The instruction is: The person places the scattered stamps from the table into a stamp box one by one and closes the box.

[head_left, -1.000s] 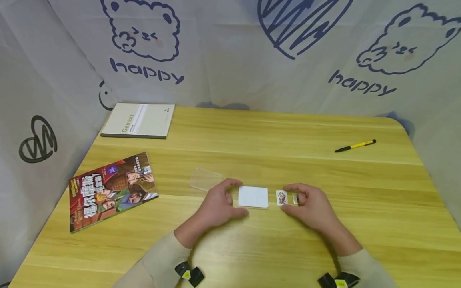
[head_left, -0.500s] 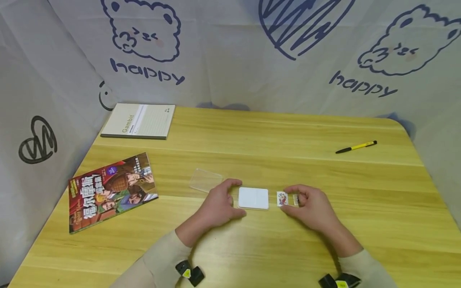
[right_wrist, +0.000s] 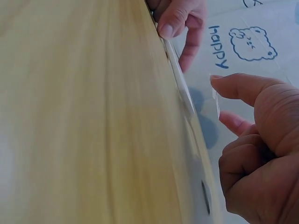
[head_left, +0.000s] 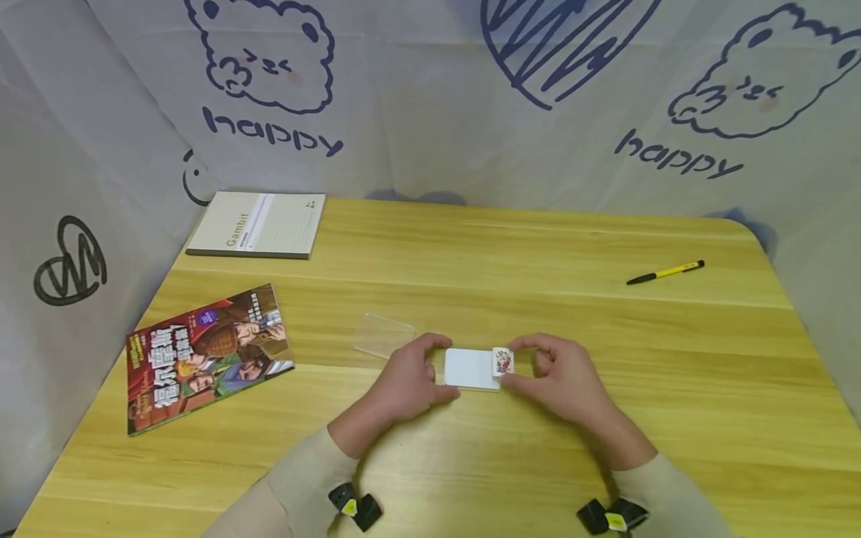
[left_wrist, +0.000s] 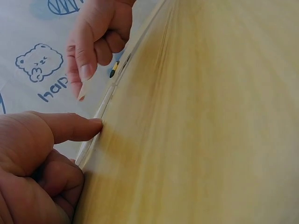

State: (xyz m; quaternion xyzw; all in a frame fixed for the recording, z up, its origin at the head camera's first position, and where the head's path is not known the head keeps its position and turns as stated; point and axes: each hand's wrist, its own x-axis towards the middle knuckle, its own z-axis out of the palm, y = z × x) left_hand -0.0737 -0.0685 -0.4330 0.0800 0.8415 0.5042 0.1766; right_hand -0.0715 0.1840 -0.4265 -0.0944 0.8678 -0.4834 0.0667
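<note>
A flat white rectangular box [head_left: 468,369] with a clear rim lies on the table. My left hand [head_left: 412,379] holds its left end between thumb and index finger; the left wrist view shows the thumb [left_wrist: 88,128] at its edge. My right hand [head_left: 563,377] pinches a small white card with a colourful print [head_left: 503,362] by its opposite edges. In the head view this card overlaps the right end of the box. From the right wrist view, the card [right_wrist: 216,100] is raised above the table, edge-on between thumb and index finger.
Behind my left hand lies a clear plastic lid [head_left: 382,334]. A comic-style magazine [head_left: 211,359] is on the left, with a notebook [head_left: 258,224] behind it. At the back right is a yellow and black pen [head_left: 666,273]. A small dark-printed piece [right_wrist: 206,198] lies on the table near my right hand.
My right hand has lifted the printed card and moved it left, from beside the white box to over its right end. My left hand stays at the box's left end.
</note>
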